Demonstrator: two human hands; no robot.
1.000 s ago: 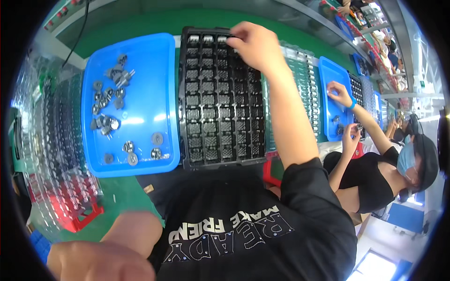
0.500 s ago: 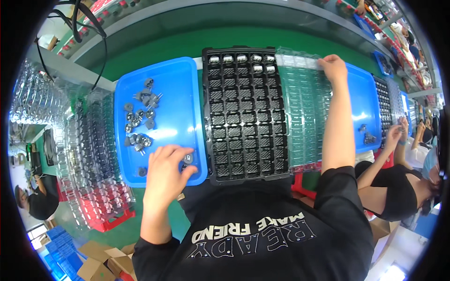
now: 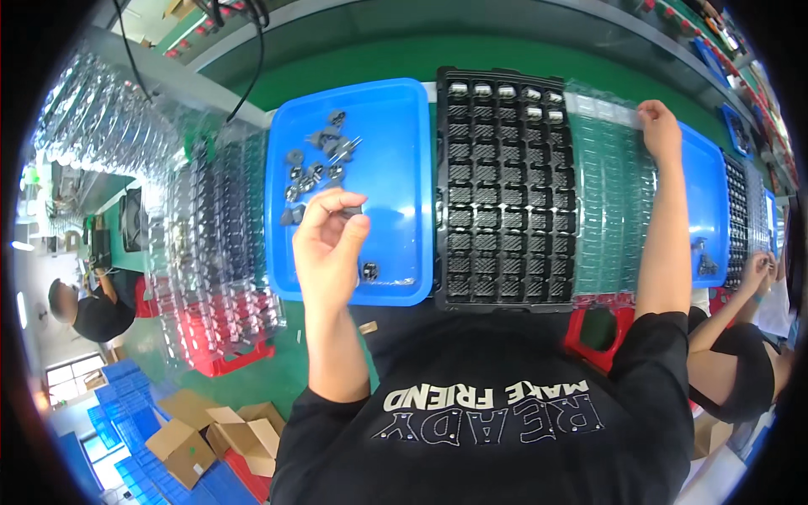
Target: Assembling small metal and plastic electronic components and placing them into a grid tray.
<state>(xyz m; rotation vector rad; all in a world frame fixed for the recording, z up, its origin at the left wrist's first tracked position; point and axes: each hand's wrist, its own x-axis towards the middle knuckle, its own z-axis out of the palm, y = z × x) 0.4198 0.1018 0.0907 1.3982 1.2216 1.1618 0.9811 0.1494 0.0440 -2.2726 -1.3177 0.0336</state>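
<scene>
My left hand (image 3: 328,252) is raised over the near half of a blue tray (image 3: 396,168), its thumb and fingers pinching a small dark grey part (image 3: 353,210). Loose grey round parts (image 3: 313,175), some with metal pins, lie in a group on the tray's left side. One more part (image 3: 370,271) rests by itself near the front. At the far right corner of a clear plastic blister tray (image 3: 613,194), my right hand (image 3: 662,133) has its fingers closed at the edge. Between the two stands a black compartment tray (image 3: 507,198), with silvery pieces (image 3: 482,90) in its far cells.
Stacked clear trays (image 3: 215,227) stand to the left above a red stool (image 3: 227,358). Another blue tray (image 3: 705,194) lies to the right, near a co-worker's hands (image 3: 759,269). Cables (image 3: 257,67) hang at the far left. Cardboard boxes (image 3: 189,446) sit on the floor.
The whole view has shifted, so the trays appear further right. My left hand has moved toward the far side of the blue tray and lifted the grey part. My right hand stays at the clear tray's corner.
</scene>
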